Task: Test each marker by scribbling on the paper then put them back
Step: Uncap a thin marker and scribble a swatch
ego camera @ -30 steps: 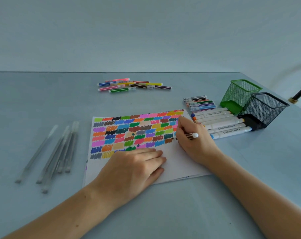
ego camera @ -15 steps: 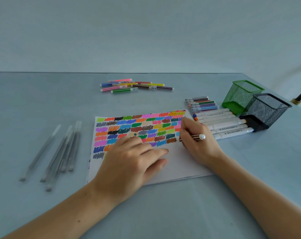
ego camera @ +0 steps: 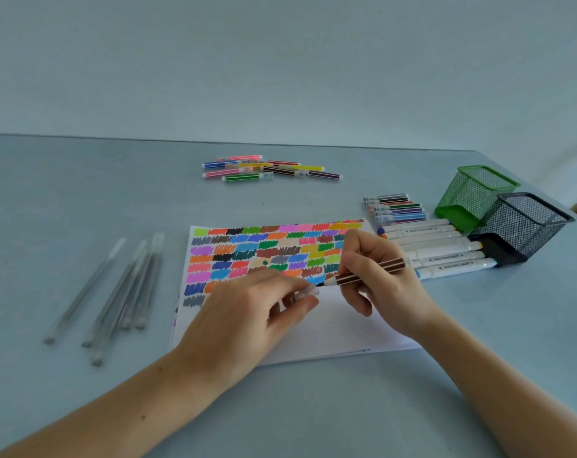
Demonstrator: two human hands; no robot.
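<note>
Gripping brown marker (ego camera: 366, 273) right hand (ego camera: 376, 272), cap (ego camera: 305, 294) left hand (ego camera: 247, 312).

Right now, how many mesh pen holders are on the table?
2. The green mesh holder stands at the table's far right; the black mesh holder stands just in front of it, nearer the camera, beside the white markers. None appears hidden.

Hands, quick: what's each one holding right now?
Left hand: pinches the clear cap.
Right hand: grips the brown striped marker, uncapped.
</note>
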